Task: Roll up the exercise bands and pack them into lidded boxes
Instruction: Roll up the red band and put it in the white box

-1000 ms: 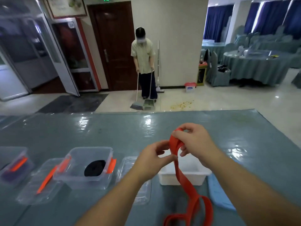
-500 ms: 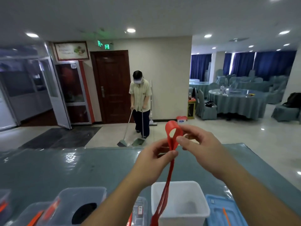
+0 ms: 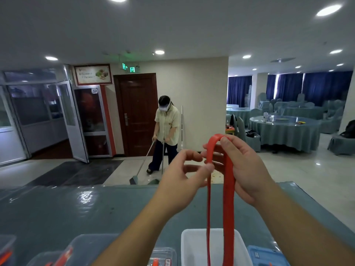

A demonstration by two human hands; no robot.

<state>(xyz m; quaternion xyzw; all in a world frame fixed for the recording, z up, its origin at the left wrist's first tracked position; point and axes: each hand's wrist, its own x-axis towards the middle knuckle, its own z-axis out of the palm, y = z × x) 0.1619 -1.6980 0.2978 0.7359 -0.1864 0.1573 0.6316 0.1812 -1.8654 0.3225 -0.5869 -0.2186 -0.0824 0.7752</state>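
**Red band held up in both hands over the white box**

Head view: In the centre of the frame the right hand (image 3: 244,166) holds the top loop of a long, flat red rubber exercise band (image 3: 229,189), its fingers curled round the bend with the thumb laid over the top. The left hand (image 3: 184,179), just left of it, pinches the band's left strand between thumb and fingertip. The 2 strands hang straight down, side by side, into an open white rectangular plastic box (image 3: 192,246) at the lower centre, which stands on a grey-blue glossy desk (image 3: 67,208). Just right of the box, at the lower right edge, lies a blue plastic lid (image 3: 269,255). Along the lower left edge stand clear plastic boxes with orange clips (image 3: 63,254), cut off by the frame. Beyond the desk, at centre left, a person in a pale shirt (image 3: 167,129) sweeps the floor with a broom before a dark wooden door (image 3: 138,112).
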